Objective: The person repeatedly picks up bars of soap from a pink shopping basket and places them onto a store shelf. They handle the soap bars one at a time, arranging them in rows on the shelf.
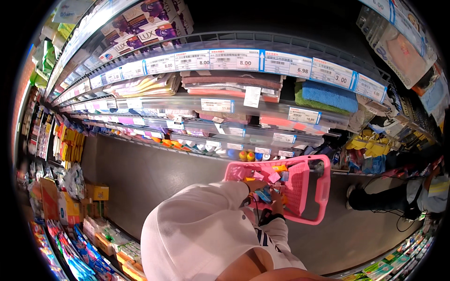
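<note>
Smooth grey flr point(126, 164); multi-tier store shelving point(262, 110) w/ wire rail point(234, 36), blue-edged price tags point(192, 62); dark above.

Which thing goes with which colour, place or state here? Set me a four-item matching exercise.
1. Shopping basket
2. Left hand and right hand
3. Folded blue towel
4. Person's sleeves

A. On a shelf, on top of a green towel
B. White
C. Pink, with a handle
D. At the small packages

Pairs: 1-C, 2-D, 3-A, 4-B
</note>
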{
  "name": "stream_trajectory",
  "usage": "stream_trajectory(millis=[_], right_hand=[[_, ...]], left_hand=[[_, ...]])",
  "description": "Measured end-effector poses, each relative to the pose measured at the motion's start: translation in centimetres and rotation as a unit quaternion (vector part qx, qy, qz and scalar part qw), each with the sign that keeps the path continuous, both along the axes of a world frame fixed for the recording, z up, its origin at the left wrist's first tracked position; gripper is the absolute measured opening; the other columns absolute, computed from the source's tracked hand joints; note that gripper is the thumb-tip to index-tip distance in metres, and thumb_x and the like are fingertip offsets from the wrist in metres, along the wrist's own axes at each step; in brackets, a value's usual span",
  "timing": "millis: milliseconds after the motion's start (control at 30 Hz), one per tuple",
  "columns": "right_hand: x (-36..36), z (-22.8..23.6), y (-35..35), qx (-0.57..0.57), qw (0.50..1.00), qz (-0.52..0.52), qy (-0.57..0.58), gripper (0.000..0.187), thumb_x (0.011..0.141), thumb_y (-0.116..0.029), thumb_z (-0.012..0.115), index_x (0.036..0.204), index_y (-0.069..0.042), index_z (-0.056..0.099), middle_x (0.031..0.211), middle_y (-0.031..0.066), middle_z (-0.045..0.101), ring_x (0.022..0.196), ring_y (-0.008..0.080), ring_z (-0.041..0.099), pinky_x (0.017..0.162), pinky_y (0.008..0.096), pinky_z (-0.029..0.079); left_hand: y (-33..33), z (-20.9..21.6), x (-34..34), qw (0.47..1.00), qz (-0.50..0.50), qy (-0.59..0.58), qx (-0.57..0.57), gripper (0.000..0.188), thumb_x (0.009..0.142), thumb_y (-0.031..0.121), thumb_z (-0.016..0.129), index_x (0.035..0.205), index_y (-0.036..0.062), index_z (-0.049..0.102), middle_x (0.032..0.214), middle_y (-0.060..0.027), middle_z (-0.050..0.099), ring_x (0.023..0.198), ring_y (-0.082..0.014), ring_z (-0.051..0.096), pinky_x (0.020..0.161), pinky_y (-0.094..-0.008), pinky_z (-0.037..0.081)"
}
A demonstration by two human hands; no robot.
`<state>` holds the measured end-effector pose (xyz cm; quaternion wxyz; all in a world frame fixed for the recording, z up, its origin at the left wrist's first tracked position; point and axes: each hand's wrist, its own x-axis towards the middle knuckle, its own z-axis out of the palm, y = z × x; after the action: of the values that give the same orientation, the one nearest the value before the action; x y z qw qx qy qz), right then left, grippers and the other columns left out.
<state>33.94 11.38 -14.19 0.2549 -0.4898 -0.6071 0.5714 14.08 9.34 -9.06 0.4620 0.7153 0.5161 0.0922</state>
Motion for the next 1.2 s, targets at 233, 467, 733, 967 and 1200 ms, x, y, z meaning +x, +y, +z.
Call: stream_trajectory(millis=[233,467,733,967,1200], right_hand=[[-1.0,2.1,1.3,-0.218,0.975,0.048,-0.015,0.055,0.076,-0.031,0.059,0.126,-0.014,0.043,0.106,0.0149,0.057,0.098,0.0291,0.053,0.087,0.0348,0.039],[-0.3,0.2,1.0,0.14,0.941,0.27,-0.149,0.069,0.071,-0.013,0.063,0.133,-0.014,0.032,0.1,0.0198,0.057,0.089,0.0298,0.057,0.075,0.032,0.044],[0.1,-4.2,-0.2,0.097,0.953,0.259,-0.127,0.069,0.073,-0.01,0.061,0.134,-0.015,0.03,0.112,0.017,0.054,0.095,0.0281,0.055,0.079,0.0299,0.043],[0.2,-2.2,-0.6,0.235,0.943,0.094,-0.214,0.053,0.075,-0.026,0.06,0.124,-0.014,0.043,0.103,0.0112,0.056,0.089,0.0238,0.055,0.082,0.0391,0.038],[-2.0,-9.2,-2.8,-0.446,0.883,-0.088,0.12,0.035,0.079,-0.044,0.059,0.092,-0.011,0.061,0.069,-0.0062,0.055,0.057,0.0077,0.052,0.052,0.0245,0.042]], left_hand=[[0.6,1.3,-2.3,0.994,-0.006,-0.102,-0.045,0.078,0.069,0.036,0.07,0.13,0.0065,0.033,0.127,-0.0169,0.041,0.119,-0.0313,0.038,0.098,-0.0397,0.03],[-1.3,-4.2,-3.7,0.99,0.018,-0.141,0.025,0.071,0.071,0.034,0.068,0.129,0.008,0.036,0.125,-0.0163,0.043,0.117,-0.0305,0.04,0.097,-0.0394,0.031],[-2.0,-6.9,-3.1,0.986,0.073,-0.144,0.04,0.052,0.067,0.036,0.065,0.107,0.0057,0.054,0.098,-0.0176,0.059,0.09,-0.0326,0.057,0.076,-0.0384,0.044],[-1.3,-4.0,-4.0,0.983,-0.021,-0.178,0.028,0.068,0.066,0.041,0.067,0.123,0.0106,0.044,0.118,-0.0162,0.05,0.108,-0.0317,0.048,0.091,-0.0414,0.036],[-2.6,-10.6,-5.1,0.901,0.079,-0.296,-0.308,0.04,0.077,0.018,0.057,0.115,0.005,0.049,0.106,-0.0136,0.055,0.094,-0.0243,0.055,0.081,-0.0354,0.044]])
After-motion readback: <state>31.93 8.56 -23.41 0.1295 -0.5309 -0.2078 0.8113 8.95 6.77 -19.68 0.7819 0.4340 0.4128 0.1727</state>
